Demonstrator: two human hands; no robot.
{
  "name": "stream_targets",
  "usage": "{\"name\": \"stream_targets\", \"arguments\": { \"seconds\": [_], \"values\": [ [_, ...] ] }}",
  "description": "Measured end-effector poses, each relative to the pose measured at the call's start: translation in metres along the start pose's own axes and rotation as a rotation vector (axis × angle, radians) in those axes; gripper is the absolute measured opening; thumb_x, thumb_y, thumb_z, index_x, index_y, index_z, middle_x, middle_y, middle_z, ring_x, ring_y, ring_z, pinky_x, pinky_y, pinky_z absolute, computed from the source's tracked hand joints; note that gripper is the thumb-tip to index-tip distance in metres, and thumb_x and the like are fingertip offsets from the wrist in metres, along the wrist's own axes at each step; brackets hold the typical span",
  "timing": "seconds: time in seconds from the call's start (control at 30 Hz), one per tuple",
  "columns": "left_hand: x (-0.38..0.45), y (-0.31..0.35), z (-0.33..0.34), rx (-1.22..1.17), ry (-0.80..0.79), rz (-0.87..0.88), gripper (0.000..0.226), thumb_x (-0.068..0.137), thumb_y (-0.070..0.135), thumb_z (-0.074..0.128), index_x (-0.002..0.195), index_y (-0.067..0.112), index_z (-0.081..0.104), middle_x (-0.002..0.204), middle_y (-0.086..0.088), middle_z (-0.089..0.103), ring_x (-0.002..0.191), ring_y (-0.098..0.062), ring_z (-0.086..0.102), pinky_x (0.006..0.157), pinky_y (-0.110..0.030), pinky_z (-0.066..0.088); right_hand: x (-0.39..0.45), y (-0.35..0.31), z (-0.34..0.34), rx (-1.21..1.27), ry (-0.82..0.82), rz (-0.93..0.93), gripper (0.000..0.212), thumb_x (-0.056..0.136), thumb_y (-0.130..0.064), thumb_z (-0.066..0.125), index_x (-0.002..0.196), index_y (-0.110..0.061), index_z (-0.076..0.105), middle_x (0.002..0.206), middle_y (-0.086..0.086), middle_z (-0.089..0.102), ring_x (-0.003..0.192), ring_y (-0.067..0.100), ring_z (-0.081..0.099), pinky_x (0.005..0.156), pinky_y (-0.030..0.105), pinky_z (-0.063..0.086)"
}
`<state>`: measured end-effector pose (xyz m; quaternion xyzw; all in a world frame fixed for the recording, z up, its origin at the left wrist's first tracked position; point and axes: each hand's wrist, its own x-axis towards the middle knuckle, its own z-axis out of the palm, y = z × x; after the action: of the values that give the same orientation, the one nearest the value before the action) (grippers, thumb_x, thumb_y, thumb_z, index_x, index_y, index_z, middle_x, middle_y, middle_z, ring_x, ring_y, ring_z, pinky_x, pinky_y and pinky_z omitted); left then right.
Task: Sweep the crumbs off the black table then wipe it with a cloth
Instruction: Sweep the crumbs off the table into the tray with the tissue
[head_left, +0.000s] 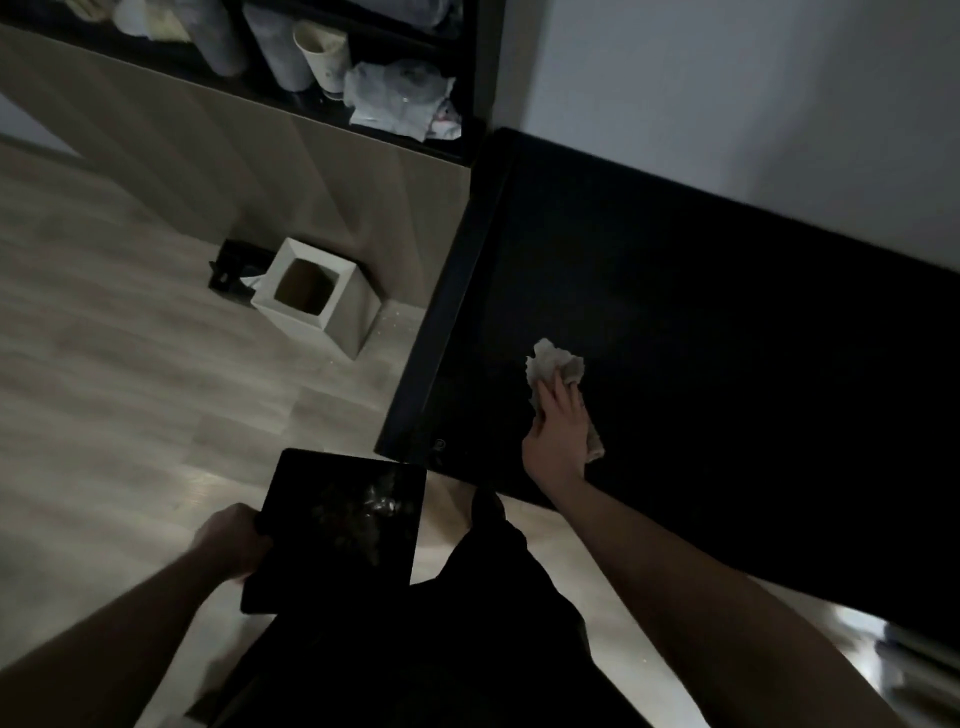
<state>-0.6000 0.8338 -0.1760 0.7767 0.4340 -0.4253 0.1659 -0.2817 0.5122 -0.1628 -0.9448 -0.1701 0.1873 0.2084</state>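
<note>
The black table (727, 322) fills the right half of the view, its near left corner pointing at me. My right hand (558, 431) lies flat on a crumpled pale cloth (553, 364) near that corner, pressing it onto the tabletop. My left hand (234, 538) grips the left edge of a flat black tray (306, 566), held just below and beside the table's corner. Pale crumbs (371, 506) lie scattered on the tray. I cannot make out crumbs on the dark tabletop.
A white square bin (348, 317) stands open on the wood floor left of the table, with a small black object (234, 267) behind it and a few specks on the floor beside it. A dark shelf (483, 78) holding cups and bags runs along the back wall.
</note>
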Motion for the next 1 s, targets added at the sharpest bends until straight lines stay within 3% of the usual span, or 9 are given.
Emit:
{"name": "stream_targets", "arguments": {
  "seconds": [0.17, 0.4, 0.53, 0.7, 0.83, 0.93, 1.0],
  "values": [
    [0.006, 0.009, -0.079, 0.208, -0.018, 0.154, 0.027, 0.085, 0.023, 0.066, 0.105, 0.009, 0.076, 0.106, -0.015, 0.077, 0.104, -0.032, 0.073, 0.075, -0.031, 0.051, -0.013, -0.047, 0.025, 0.075, 0.053, 0.118, 0.074, 0.089, -0.005, 0.051, 0.159, -0.021, 0.034, 0.169, 0.002, 0.024, 0.157, 0.027, 0.015, 0.129, 0.043, 0.015],
    [0.055, -0.004, -0.141, 0.336, -0.014, 0.279, 0.027, 0.089, 0.026, 0.063, 0.108, 0.011, 0.074, 0.108, -0.009, 0.076, 0.105, -0.027, 0.072, 0.073, -0.028, 0.048, -0.024, -0.097, 0.040, 0.155, 0.128, 0.268, 0.074, 0.088, 0.003, 0.058, 0.156, -0.021, 0.041, 0.168, 0.003, 0.029, 0.157, 0.025, 0.018, 0.126, 0.045, 0.026],
    [0.076, 0.000, -0.174, 0.304, -0.028, 0.262, 0.031, 0.089, 0.029, 0.065, 0.108, 0.005, 0.071, 0.108, -0.014, 0.075, 0.104, -0.032, 0.071, 0.075, -0.030, 0.047, -0.027, -0.121, 0.054, 0.244, 0.129, 0.342, 0.077, 0.086, 0.004, 0.057, 0.156, -0.022, 0.042, 0.167, 0.001, 0.030, 0.156, 0.022, 0.022, 0.124, 0.044, 0.031],
    [0.094, 0.014, -0.200, 0.229, 0.011, 0.235, 0.027, 0.084, 0.026, 0.065, 0.099, 0.005, 0.072, 0.094, -0.013, 0.074, 0.092, -0.033, 0.071, 0.068, -0.029, 0.048, -0.019, -0.175, 0.076, 0.360, 0.071, 0.208, 0.065, 0.087, 0.000, 0.055, 0.144, -0.031, 0.057, 0.160, -0.012, 0.041, 0.144, 0.012, 0.043, 0.112, 0.029, 0.043],
    [0.107, 0.033, -0.213, 0.116, 0.031, 0.190, 0.016, 0.083, 0.018, 0.063, 0.086, 0.007, 0.073, 0.083, -0.012, 0.072, 0.081, -0.033, 0.070, 0.066, -0.031, 0.053, -0.002, -0.223, 0.085, 0.533, 0.059, 0.130, 0.046, 0.097, -0.010, 0.055, 0.136, -0.034, 0.064, 0.149, -0.017, 0.055, 0.136, 0.003, 0.051, 0.113, 0.024, 0.043],
    [0.123, 0.047, -0.222, 0.047, 0.019, 0.178, 0.014, 0.084, 0.018, 0.062, 0.082, 0.008, 0.072, 0.081, -0.014, 0.073, 0.081, -0.034, 0.072, 0.065, -0.032, 0.054, 0.005, -0.259, 0.092, 0.606, -0.042, 0.036, 0.043, 0.098, -0.005, 0.050, 0.131, -0.024, 0.070, 0.144, -0.008, 0.061, 0.133, 0.003, 0.053, 0.114, 0.020, 0.040],
    [0.142, 0.055, -0.228, -0.008, 0.006, 0.181, 0.018, 0.084, 0.018, 0.060, 0.082, 0.004, 0.073, 0.082, -0.016, 0.075, 0.081, -0.035, 0.073, 0.066, -0.034, 0.056, 0.014, -0.277, 0.097, 0.658, -0.008, 0.038, 0.043, 0.096, -0.003, 0.049, 0.130, -0.020, 0.070, 0.143, -0.008, 0.062, 0.132, 0.000, 0.053, 0.114, 0.017, 0.039]
  ]
}}
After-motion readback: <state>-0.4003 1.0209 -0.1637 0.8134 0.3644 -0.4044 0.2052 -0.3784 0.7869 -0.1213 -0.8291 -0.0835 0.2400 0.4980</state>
